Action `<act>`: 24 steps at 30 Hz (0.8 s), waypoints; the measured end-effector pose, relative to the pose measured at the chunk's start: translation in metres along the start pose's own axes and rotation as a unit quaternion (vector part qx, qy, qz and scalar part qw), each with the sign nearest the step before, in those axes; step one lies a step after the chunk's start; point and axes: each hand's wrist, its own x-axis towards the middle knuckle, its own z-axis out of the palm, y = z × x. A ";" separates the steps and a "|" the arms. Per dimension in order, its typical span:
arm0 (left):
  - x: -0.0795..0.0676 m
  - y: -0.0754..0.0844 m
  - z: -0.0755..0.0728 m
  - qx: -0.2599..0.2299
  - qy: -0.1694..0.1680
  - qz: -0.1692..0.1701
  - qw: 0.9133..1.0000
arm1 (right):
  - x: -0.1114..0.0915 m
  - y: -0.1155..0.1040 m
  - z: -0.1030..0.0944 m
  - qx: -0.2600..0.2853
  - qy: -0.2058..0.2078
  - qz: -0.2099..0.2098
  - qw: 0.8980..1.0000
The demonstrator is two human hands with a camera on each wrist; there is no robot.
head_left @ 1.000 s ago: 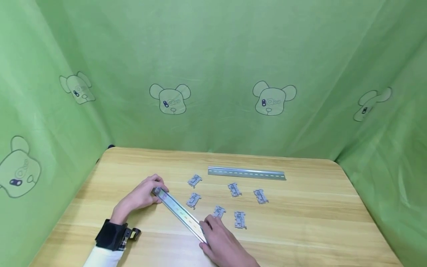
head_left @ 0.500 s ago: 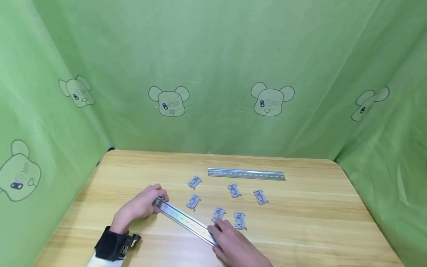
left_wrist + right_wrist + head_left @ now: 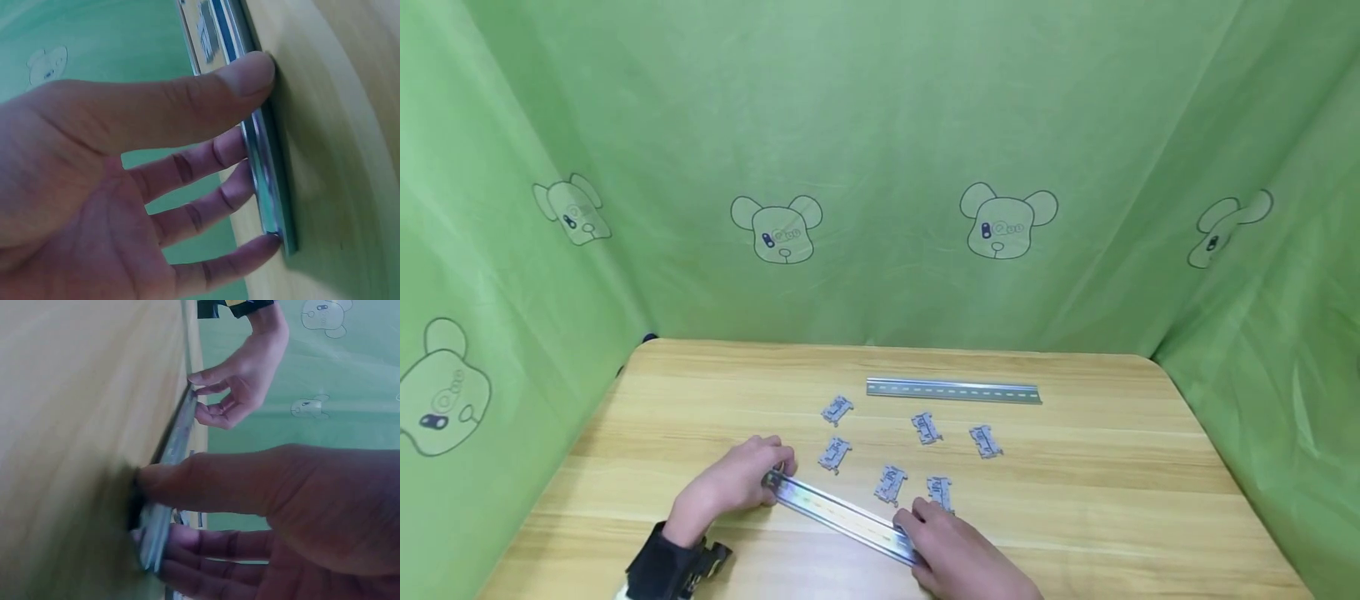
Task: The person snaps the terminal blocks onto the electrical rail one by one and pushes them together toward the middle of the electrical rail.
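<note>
A slotted metal DIN rail (image 3: 842, 518) lies slantwise between my hands, its left end farther from me than its right. My left hand (image 3: 737, 482) grips the left end, thumb on the near edge and fingers on the far edge, as the left wrist view shows. At the other end my right hand (image 3: 958, 550) pinches the rail between thumb and fingers. In the right wrist view the rail (image 3: 178, 437) runs close over the tabletop. Just beyond it lie grey terminal blocks, the nearest being one block (image 3: 891, 485) and another (image 3: 939, 493) partly behind my right fingers.
A second DIN rail (image 3: 953, 390) lies toward the back of the wooden table (image 3: 1112, 467). More grey blocks lie between the rails, among them one at the left (image 3: 835, 453) and one at the right (image 3: 986, 442). Green curtains (image 3: 880, 167) hang behind and at both sides.
Both hands have brought the held rail toward me and to the right, turning it nearer to crosswise. The second rail and the blocks stay in place.
</note>
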 end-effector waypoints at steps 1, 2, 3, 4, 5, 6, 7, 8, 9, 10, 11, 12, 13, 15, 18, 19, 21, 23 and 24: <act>0.000 0.003 0.000 0.001 -0.004 0.000 1.000 | -0.001 0.001 -0.001 0.000 0.000 0.001 1.000; 0.000 0.006 0.001 0.004 -0.007 0.000 1.000 | -0.003 0.001 -0.002 0.001 -0.002 0.003 1.000; 0.000 0.010 0.002 0.007 -0.010 0.002 1.000 | -0.004 0.001 -0.004 0.003 -0.005 0.006 1.000; -0.001 0.013 0.002 0.012 -0.014 0.004 1.000 | -0.005 0.002 -0.005 0.006 -0.008 0.010 1.000; -0.001 0.016 0.003 0.017 -0.016 0.007 1.000 | -0.006 0.002 -0.007 0.008 -0.011 0.015 1.000; -0.001 0.019 0.004 0.024 -0.018 0.010 0.999 | -0.008 0.003 -0.008 0.010 -0.014 0.022 1.000; -0.001 0.022 0.004 0.029 -0.020 0.014 0.999 | -0.009 0.004 -0.010 0.010 -0.017 0.029 0.999; -0.002 0.024 0.006 0.034 -0.021 0.017 0.999 | -0.011 0.005 -0.011 0.009 -0.019 0.035 0.999; -0.002 0.027 0.007 0.038 -0.021 0.020 0.999 | -0.012 0.007 -0.012 0.008 -0.020 0.043 0.999; -0.002 0.030 0.008 0.040 -0.020 0.023 0.999 | -0.014 0.009 -0.014 0.005 -0.020 0.050 0.999; -0.001 0.033 0.010 0.044 -0.018 0.025 0.999 | -0.016 0.011 -0.015 0.005 -0.019 0.057 0.998; -0.001 0.036 0.012 0.046 -0.017 0.027 0.998 | -0.018 0.013 -0.016 0.001 -0.019 0.063 0.998; -0.001 0.039 0.014 0.049 -0.016 0.028 0.998 | -0.019 0.015 -0.017 0.000 -0.018 0.068 0.998; 0.000 0.044 0.018 0.061 -0.012 0.032 0.998 | -0.022 0.020 -0.019 0.000 -0.019 0.078 0.997; 0.002 0.049 0.025 0.080 -0.005 0.041 0.996 | -0.026 0.028 -0.022 -0.003 -0.025 0.092 0.995; 0.003 0.050 0.027 0.084 -0.002 0.044 0.996 | -0.027 0.030 -0.022 -0.004 -0.027 0.098 0.995; 0.006 0.051 0.030 0.086 0.005 0.050 0.995 | -0.028 0.033 -0.024 -0.007 -0.028 0.106 0.994; 0.008 0.051 0.034 0.086 0.014 0.055 0.995 | -0.029 0.037 -0.025 -0.011 -0.023 0.114 0.993; 0.009 0.051 0.035 0.086 0.017 0.057 0.995 | -0.030 0.038 -0.026 -0.008 -0.022 0.120 0.993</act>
